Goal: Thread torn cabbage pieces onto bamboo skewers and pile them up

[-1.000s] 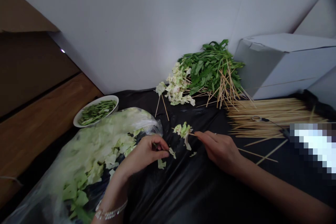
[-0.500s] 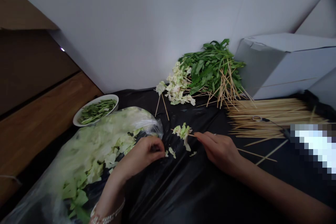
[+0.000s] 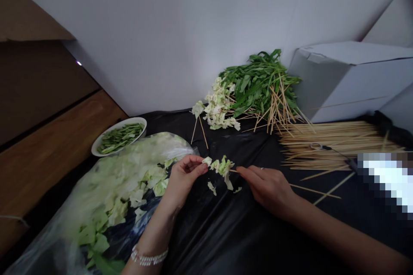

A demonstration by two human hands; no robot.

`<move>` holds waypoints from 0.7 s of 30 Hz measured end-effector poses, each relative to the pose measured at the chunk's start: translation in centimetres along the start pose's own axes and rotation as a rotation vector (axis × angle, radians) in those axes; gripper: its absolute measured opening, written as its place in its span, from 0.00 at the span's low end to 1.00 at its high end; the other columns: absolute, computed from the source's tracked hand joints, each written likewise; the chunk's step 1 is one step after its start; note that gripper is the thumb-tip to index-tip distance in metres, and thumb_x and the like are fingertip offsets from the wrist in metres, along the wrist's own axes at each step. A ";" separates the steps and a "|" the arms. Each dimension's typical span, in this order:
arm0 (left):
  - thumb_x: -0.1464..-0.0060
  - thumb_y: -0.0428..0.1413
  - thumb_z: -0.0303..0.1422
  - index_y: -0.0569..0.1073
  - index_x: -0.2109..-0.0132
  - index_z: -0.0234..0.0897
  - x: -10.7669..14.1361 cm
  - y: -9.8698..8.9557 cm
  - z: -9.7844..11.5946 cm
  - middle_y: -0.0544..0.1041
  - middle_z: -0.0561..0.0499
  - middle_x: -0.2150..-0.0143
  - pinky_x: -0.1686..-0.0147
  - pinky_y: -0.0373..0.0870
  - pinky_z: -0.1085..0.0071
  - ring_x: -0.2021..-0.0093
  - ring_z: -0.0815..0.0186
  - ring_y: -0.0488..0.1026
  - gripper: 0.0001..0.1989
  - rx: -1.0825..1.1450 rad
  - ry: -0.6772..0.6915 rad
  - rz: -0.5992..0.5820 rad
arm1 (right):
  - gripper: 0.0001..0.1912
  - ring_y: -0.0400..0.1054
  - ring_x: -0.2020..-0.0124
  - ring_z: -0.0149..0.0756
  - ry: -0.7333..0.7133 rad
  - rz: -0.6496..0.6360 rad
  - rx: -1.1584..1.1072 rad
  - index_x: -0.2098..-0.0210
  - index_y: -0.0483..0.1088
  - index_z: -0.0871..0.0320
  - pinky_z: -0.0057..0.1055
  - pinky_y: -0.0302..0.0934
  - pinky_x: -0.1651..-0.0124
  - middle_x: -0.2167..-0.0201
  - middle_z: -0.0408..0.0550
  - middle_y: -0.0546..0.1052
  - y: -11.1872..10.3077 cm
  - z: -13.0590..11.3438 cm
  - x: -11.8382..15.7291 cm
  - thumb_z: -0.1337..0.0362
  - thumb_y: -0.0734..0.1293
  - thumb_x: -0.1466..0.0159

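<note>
My right hand (image 3: 269,184) is closed round a thin wooden skewer (image 3: 233,171) that points to the left. Pale green cabbage pieces (image 3: 223,166) are threaded along its left part. Between the thumb and fingers of my left hand (image 3: 190,174) is a small cabbage piece (image 3: 207,161), held at the skewer's left end; whether the tip pierces it I cannot tell. Below, two cabbage scraps lie on the black plastic sheet (image 3: 206,232). A clear plastic bag (image 3: 106,180) of torn cabbage leaves (image 3: 155,176) spreads out left of my left hand.
A white bowl (image 3: 93,148) of cut green beans stands at the left. Skewered cabbage (image 3: 217,107) and leafy greens (image 3: 254,77) are heaped against the wall. Many bare skewers (image 3: 329,137) lie at the right with scissors (image 3: 318,146) on them, before a white box (image 3: 355,81).
My left hand has risen from the scraps on the sheet to the skewer's left end, now with a cabbage piece in its fingers. My right hand has hardly moved.
</note>
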State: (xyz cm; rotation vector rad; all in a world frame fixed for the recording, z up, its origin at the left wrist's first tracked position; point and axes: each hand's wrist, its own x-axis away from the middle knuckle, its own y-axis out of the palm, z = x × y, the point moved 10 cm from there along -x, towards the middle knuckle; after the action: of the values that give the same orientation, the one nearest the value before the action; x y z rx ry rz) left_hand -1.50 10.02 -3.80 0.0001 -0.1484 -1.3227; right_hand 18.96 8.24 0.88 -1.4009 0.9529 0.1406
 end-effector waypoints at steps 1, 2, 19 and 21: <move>0.60 0.70 0.33 0.78 0.67 0.35 0.0 0.0 -0.1 0.79 0.53 0.71 0.64 0.72 0.76 0.70 0.72 0.74 0.12 0.012 0.001 0.002 | 0.15 0.70 0.74 0.32 0.002 -0.002 0.004 0.52 0.71 0.65 0.29 0.61 0.71 0.70 0.47 0.76 0.0 0.0 0.0 0.75 0.56 0.34; 0.59 0.70 0.33 0.77 0.67 0.35 0.0 0.0 -0.1 0.79 0.53 0.72 0.64 0.72 0.76 0.70 0.72 0.74 0.12 0.015 0.005 0.002 | 0.15 0.70 0.74 0.32 0.003 -0.001 0.006 0.52 0.70 0.65 0.29 0.61 0.71 0.70 0.47 0.76 0.1 0.0 0.0 0.75 0.56 0.34; 0.56 0.67 0.32 0.79 0.67 0.36 0.3 0.9 1.1 0.80 0.53 0.72 0.68 0.70 0.78 0.72 0.73 0.73 0.07 -0.090 0.098 -0.044 | 0.15 0.70 0.75 0.32 0.028 -0.005 0.025 0.53 0.71 0.64 0.29 0.60 0.71 0.71 0.46 0.76 0.3 0.3 0.1 0.74 0.56 0.33; 0.56 0.67 0.32 0.80 0.68 0.37 0.3 1.0 1.2 0.81 0.53 0.72 0.68 0.70 0.78 0.73 0.73 0.74 0.06 -0.115 0.112 -0.038 | 0.15 0.69 0.75 0.32 0.034 -0.011 0.023 0.52 0.71 0.64 0.29 0.60 0.71 0.71 0.45 0.76 0.4 0.3 0.1 0.74 0.56 0.33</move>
State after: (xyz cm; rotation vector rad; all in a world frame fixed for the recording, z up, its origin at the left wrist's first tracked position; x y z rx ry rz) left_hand -0.64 10.07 -2.48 -0.0200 0.0231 -1.3637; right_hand 18.98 8.58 0.47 -1.3905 0.9716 0.0979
